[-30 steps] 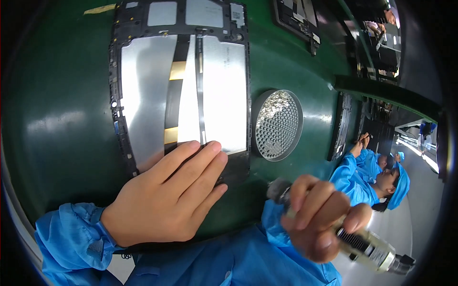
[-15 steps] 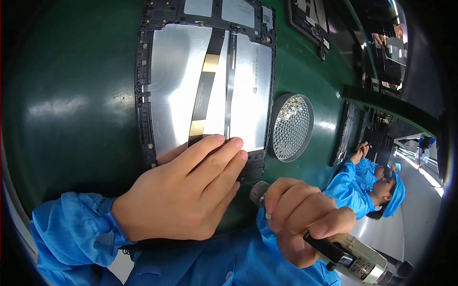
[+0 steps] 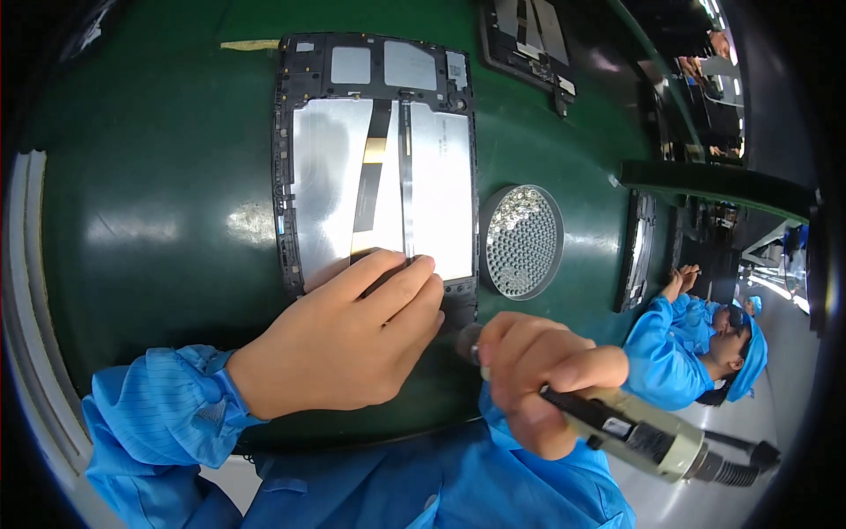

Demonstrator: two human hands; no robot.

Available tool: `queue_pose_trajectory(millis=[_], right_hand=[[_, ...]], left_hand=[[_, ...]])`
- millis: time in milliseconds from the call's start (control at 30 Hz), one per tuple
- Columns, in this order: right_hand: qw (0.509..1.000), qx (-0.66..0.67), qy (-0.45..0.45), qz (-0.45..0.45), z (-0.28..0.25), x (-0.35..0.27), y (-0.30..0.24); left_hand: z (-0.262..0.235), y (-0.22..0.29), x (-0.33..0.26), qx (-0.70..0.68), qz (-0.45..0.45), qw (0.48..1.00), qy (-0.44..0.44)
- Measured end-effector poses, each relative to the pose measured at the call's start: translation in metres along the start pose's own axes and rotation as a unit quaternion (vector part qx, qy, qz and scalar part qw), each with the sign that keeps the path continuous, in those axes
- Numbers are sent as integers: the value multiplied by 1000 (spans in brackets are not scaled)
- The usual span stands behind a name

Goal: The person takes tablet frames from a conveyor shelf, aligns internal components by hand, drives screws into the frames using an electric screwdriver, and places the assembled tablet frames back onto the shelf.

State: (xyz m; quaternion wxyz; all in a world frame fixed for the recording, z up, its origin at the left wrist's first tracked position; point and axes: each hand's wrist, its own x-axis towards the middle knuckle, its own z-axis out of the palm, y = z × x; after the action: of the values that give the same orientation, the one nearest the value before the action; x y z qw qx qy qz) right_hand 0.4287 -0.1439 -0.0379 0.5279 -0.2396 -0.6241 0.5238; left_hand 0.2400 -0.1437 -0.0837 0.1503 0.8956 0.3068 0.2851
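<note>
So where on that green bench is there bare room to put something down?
The widest bare patch of the green mat lies left of the open tablet frame. A smaller patch sits right of the round screw tray, before the dark frame. Near the front edge it is crowded: left hand and right hand with its screwdriver.

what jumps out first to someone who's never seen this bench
The open black-framed tablet chassis with shiny silver panels lies in the middle of the dark green work mat, and the left hand presses flat on its near edge. Just right of it sits a round perforated metal screw tray. At lower right, the right hand has its grip around a grey electric screwdriver.
</note>
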Motion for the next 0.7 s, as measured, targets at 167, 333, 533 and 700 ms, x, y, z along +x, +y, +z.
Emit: queue_pose_trajectory(millis=[167, 333, 533, 700], right_hand=[[997, -46, 57, -29, -29, -5, -16], [988, -108, 92, -55, -67, -11, -24], [976, -167, 97, -99, -111, -17, -21], [966, -143, 171, -128, -133, -11, -12]], left_hand=[[3, 4, -6, 62, 31, 997, -25], [2, 5, -5, 77, 62, 994, -51], [3, 3, -11, 76, 48, 995, -42], [-2, 6, -21, 80, -14, 996, -42]])
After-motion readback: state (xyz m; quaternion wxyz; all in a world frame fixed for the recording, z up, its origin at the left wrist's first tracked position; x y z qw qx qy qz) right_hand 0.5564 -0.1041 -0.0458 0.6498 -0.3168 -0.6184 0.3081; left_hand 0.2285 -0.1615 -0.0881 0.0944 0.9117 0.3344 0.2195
